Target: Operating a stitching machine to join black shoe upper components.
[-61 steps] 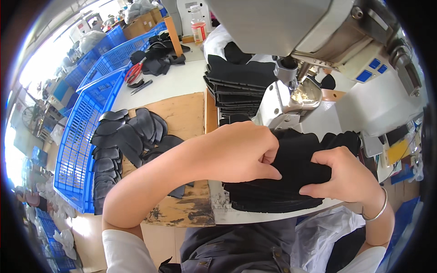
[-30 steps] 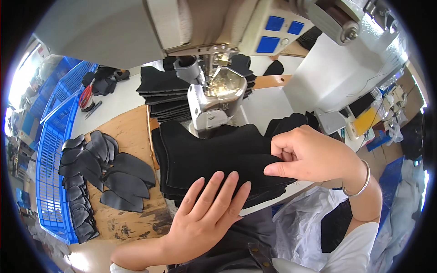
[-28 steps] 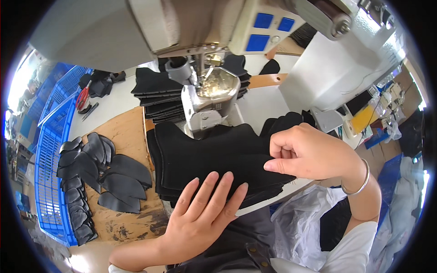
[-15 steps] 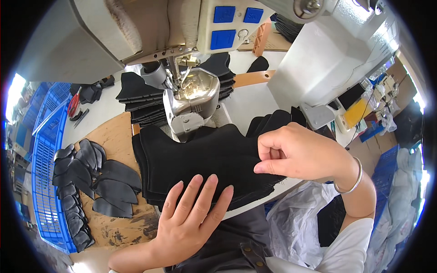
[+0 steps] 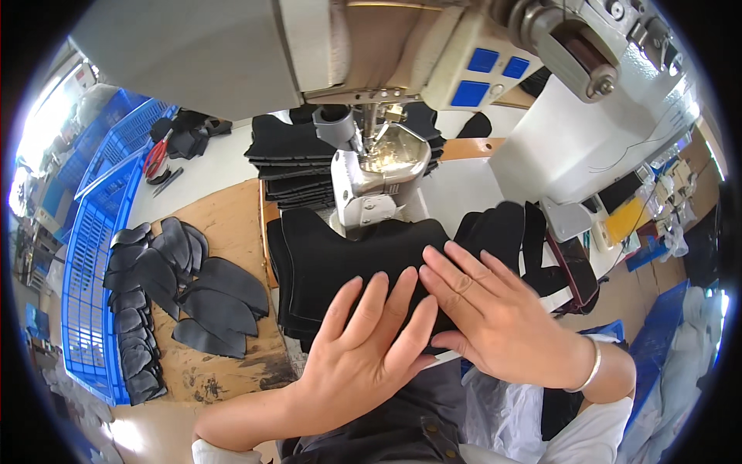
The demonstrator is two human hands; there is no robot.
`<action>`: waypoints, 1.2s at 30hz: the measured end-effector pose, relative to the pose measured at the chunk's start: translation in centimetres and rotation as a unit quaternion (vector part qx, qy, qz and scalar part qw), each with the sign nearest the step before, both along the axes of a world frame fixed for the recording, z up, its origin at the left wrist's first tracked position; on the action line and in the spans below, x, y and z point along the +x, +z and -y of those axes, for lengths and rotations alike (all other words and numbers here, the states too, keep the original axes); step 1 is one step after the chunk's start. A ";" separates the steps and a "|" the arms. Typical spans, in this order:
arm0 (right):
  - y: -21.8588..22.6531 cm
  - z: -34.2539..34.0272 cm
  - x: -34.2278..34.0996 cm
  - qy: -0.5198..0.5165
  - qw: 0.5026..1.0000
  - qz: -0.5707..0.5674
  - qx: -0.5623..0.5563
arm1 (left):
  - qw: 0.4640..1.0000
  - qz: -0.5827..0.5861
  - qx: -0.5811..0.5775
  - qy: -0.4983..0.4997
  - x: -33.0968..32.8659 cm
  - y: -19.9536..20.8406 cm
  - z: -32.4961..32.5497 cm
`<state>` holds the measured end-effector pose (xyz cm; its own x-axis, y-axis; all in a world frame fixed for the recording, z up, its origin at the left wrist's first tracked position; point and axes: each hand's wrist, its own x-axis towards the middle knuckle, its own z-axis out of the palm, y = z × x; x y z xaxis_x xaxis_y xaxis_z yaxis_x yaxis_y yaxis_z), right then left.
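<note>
A stack of black fabric pieces [image 5: 340,251] lies in front of the sewing machine's metal post and foot [image 5: 379,166]. My left hand [image 5: 375,340] rests with spread fingers on the stack's near edge. Beside it my right hand [image 5: 491,313], fingers stretched out, lies over the stack's right part. The fingertips of the two hands come close together, and neither hand grips anything. Further black fabric pieces [image 5: 488,228] fan out to the right of the stack. Behind the machine post stands another pile of black pieces [image 5: 290,166].
At left, dark curved pieces [image 5: 224,298] lie on a brown board [image 5: 212,379] beside a blue plastic basket [image 5: 89,309]. Red-handled scissors [image 5: 157,155] lie beyond. A dark red phone-like case [image 5: 573,271] sits at the table's right edge, above a white plastic bag [image 5: 514,410].
My right hand has opened from a pinch and come down flat near the left hand. My left hand has shifted a little onto the stack. The whole view has moved.
</note>
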<state>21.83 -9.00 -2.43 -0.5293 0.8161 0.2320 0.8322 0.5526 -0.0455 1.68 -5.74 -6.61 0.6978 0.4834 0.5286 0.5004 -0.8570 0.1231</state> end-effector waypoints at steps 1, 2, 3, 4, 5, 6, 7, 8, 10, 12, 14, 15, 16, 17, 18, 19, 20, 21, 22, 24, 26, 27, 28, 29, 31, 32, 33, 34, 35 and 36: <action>-0.1 -0.1 0.2 -0.006 0.998 0.057 0.017 | 1.000 -0.008 0.014 0.023 -0.4 0.0 0.0; -0.3 -0.1 0.6 0.001 0.998 0.054 0.018 | 0.998 -0.016 0.029 0.044 -0.8 0.1 0.0; -0.4 0.0 1.3 -0.001 0.998 0.057 0.016 | 0.996 -0.045 0.042 0.071 -1.6 0.4 0.3; -0.5 0.1 1.9 -0.005 0.998 0.061 0.015 | 0.993 -0.055 0.055 0.086 -2.6 0.6 0.5; -0.3 -0.1 2.3 0.027 0.996 0.070 0.043 | 0.993 -0.063 0.052 0.088 -3.2 1.0 0.4; -0.2 -0.4 2.6 0.030 0.996 0.069 0.046 | 0.992 -0.071 0.049 0.089 -3.6 1.4 0.3; -0.1 -0.7 2.7 0.066 0.990 0.098 0.078 | 0.992 -0.072 0.051 0.094 -3.8 1.9 0.1; 0.0 -1.0 2.6 0.101 0.980 0.128 0.111 | 0.993 -0.085 0.031 0.082 -3.7 2.5 -0.4; 0.5 -1.6 2.2 0.134 0.970 0.139 0.148 | 0.992 -0.097 0.012 0.080 -3.3 3.7 -1.4; 1.4 -1.8 2.0 0.150 0.923 0.226 0.274 | 0.997 -0.061 0.013 0.035 -2.1 4.5 -2.0; 2.5 -1.5 0.9 0.117 0.918 0.151 0.347 | 0.995 -0.051 0.084 0.033 -2.4 4.6 -2.2; 3.0 -1.3 0.5 0.130 0.918 0.126 0.353 | 0.984 -0.094 0.136 0.065 -3.5 5.2 -1.7; 3.3 -1.0 0.0 0.141 0.917 0.099 0.361 | 0.967 -0.140 0.190 0.096 -4.8 6.4 -1.0; 3.2 -0.9 -0.1 0.143 0.915 0.093 0.365 | 0.975 -0.100 0.136 0.146 -6.2 7.3 -0.4; 3.1 -0.8 -0.1 0.136 0.933 0.029 0.331 | 0.969 -0.099 0.130 0.188 -8.1 8.5 0.1; 2.6 -1.0 -0.2 0.120 0.949 -0.028 0.291 | 0.975 -0.056 0.074 0.200 -10.1 8.8 -0.5; 1.9 -1.0 0.2 0.117 0.948 -0.031 0.293 | 0.973 0.001 0.030 0.231 -11.5 9.2 -0.4; 0.9 -1.1 0.9 0.103 0.956 -0.056 0.267 | 0.956 0.028 0.039 0.291 -12.3 8.7 -1.1; 0.7 -0.8 1.0 0.113 0.959 -0.090 0.243 | 0.928 0.024 0.091 0.361 -13.5 9.0 -0.9; 0.5 -0.9 1.0 0.120 0.963 -0.071 0.233 | 0.904 0.042 0.130 0.405 -12.3 8.5 -6.0; 0.2 -0.9 0.1 0.137 0.964 -0.087 0.213 | 0.908 -0.002 0.263 0.325 -11.1 7.8 -12.0; 0.3 -0.7 -0.6 0.141 0.961 -0.094 0.217 | 0.917 0.018 0.283 0.281 -10.3 7.0 -14.7; 0.1 -0.7 -0.7 0.145 0.961 -0.095 0.216 | 0.939 0.038 0.220 0.260 -8.0 6.2 -15.9; 0.0 -0.6 -0.9 0.143 0.961 -0.100 0.215 | 0.954 -0.037 0.148 0.259 -5.6 6.8 -16.2; -0.3 -0.5 -1.3 0.148 0.960 -0.114 0.206 | 0.972 -0.137 0.125 0.148 -3.8 4.7 -19.0; -0.5 -0.3 -1.1 0.145 0.961 -0.112 0.207 | 0.984 -0.148 -0.050 0.088 -3.1 5.2 -18.8; -0.6 0.0 -0.8 0.136 0.966 -0.103 0.196 | 0.974 -0.153 -0.137 0.091 -2.9 6.1 -18.8; -0.7 0.2 -0.6 0.126 0.970 -0.095 0.184 | 0.957 -0.158 -0.225 0.094 -2.9 7.3 -18.5; -0.6 0.3 -0.4 0.118 0.975 -0.084 0.170 | 0.956 -0.158 -0.227 0.094 -3.1 7.4 -19.4; -0.8 0.2 -0.4 0.119 0.975 -0.084 0.167 | 0.946 -0.225 -0.221 0.070 -3.2 7.4 -20.7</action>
<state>21.41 -9.22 -3.20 -0.6263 0.5390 0.5632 0.6751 0.7363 0.0461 -1.48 15.01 0.82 0.7174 0.6919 -0.0818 0.6917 -0.6933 0.2023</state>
